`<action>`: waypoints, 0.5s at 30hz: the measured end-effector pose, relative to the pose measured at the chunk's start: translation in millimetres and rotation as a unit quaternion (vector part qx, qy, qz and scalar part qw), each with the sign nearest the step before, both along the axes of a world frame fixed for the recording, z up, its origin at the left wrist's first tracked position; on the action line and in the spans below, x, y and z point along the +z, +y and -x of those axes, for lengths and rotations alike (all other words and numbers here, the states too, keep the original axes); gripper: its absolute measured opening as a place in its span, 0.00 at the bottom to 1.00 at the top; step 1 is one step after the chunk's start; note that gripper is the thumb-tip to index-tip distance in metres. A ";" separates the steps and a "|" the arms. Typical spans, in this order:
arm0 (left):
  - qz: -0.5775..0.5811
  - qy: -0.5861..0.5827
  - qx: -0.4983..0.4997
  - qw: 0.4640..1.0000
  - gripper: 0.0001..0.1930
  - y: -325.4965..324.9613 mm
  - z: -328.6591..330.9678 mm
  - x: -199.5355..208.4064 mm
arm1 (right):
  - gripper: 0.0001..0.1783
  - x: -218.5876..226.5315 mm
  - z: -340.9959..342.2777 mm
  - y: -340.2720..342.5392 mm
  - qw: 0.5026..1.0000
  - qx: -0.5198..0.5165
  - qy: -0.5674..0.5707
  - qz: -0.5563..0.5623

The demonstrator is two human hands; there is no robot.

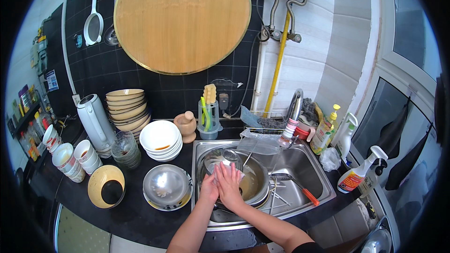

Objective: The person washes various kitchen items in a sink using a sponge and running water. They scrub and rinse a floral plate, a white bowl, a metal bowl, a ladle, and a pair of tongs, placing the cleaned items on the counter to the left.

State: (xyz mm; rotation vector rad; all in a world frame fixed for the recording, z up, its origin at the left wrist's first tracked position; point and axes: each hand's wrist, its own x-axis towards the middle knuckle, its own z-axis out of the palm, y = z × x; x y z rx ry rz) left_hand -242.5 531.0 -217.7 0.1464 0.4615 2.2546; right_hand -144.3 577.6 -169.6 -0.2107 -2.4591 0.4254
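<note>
Over the left sink basin, a clear glass bowl is tilted on its side. My left hand is at its near side, thumb showing and fingers partly hidden, and appears to grip it. My right hand lies flat against the bowl, fingers stretched out and overlapping the left hand. A pale edge, perhaps a cloth, peeks out beside the right fingers; I cannot make it out fully. Below sits a large metal basin with murky water. Right of it rest several thin sticks and an orange-handled utensil.
The steel sink's rim carries a curved faucet. Left on the black counter stand a metal bowl, stacked white bowls, glass bowls, a cream bowl and a kettle. Spray bottles line the right edge.
</note>
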 end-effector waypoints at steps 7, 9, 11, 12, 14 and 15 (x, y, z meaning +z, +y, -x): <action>-0.065 -0.034 -0.003 0.997 0.11 -1.0 7.7 5.8 | 0.32 -19.5 8.4 27.4 0.939 -0.047 0.189 0.284; -0.066 -0.039 -0.011 0.997 0.11 0.1 2.6 10.6 | 0.32 -30.7 11.0 54.1 0.809 0.011 0.239 0.537; -0.078 -0.046 -0.020 0.996 0.11 2.9 -0.6 10.8 | 0.29 -12.5 9.1 68.7 0.700 0.046 0.277 0.656; -0.081 -0.044 -0.032 0.995 0.11 4.6 -2.9 10.8 | 0.27 -14.2 8.9 83.7 0.691 0.032 0.264 0.672; -0.091 -0.029 -0.066 0.993 0.11 6.1 -7.6 11.0 | 0.24 -12.4 5.9 114.2 0.652 0.004 0.216 0.727; -0.097 -0.016 -0.088 0.991 0.11 6.3 -10.4 11.4 | 0.24 -6.2 1.4 127.5 0.630 -0.005 0.156 0.761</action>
